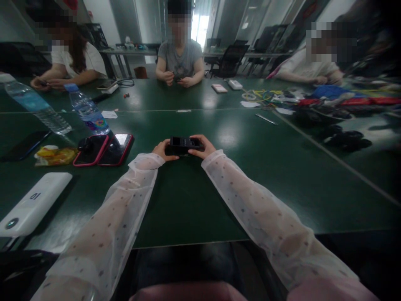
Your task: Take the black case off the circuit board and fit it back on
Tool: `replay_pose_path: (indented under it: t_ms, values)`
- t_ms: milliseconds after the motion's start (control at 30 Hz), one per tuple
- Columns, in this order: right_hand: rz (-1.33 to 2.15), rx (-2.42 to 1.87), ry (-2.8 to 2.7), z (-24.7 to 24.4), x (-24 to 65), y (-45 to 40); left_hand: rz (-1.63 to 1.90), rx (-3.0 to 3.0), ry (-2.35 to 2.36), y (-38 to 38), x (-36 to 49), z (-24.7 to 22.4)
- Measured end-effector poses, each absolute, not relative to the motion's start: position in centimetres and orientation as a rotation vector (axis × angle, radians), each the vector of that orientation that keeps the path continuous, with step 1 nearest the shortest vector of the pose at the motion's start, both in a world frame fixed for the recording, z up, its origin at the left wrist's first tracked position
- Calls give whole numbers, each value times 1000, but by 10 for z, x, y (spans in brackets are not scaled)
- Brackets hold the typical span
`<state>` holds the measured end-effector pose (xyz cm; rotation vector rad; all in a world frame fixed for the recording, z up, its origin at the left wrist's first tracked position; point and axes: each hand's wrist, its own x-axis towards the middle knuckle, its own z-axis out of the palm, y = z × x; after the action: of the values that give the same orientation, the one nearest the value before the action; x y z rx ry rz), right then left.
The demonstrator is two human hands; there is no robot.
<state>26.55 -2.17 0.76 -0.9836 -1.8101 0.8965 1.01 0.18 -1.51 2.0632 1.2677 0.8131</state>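
Observation:
Both of my hands hold a small black boxy device [184,144] just above the green table [188,200], near the middle of the view. A dark square window shows on its left part; its exact kind I cannot make out. At its left end, my left hand [161,151] grips with the thumb along the near edge. My right hand [205,147] clasps the other end, fingers over the far side and thumb at the front. Sheer white dotted sleeves cover both forearms.
To the left are two water bottles [88,109], two red-edged phones [115,149], a yellow packet [56,156] and a white power bank [39,202]. Cables and tools [332,100] are heaped at right, near a metal strip [266,119]. Three people sit around the table.

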Motion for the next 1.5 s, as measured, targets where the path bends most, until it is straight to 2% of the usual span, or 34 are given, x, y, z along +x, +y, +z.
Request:
replay_pose_path:
  t_ms: [567, 833, 1133, 1267, 1500]
  values:
    - [962, -1081, -1839, 5, 269, -18, 731, 2048, 1348, -1, 12, -5]
    - [694, -1128, -2051, -5, 269, -14, 667, 2143, 1295, -11, 11, 6]
    - [786, -1027, -2057, 4, 264, -22, 684, 2030, 1293, -11, 12, 8]
    - [935, -998, -1974, 5, 262, -24, 716, 2007, 1223, -10, 12, 10]
    - [1050, -1091, -1839, 12, 256, -30, 742, 1957, 1121, -14, 12, 12]
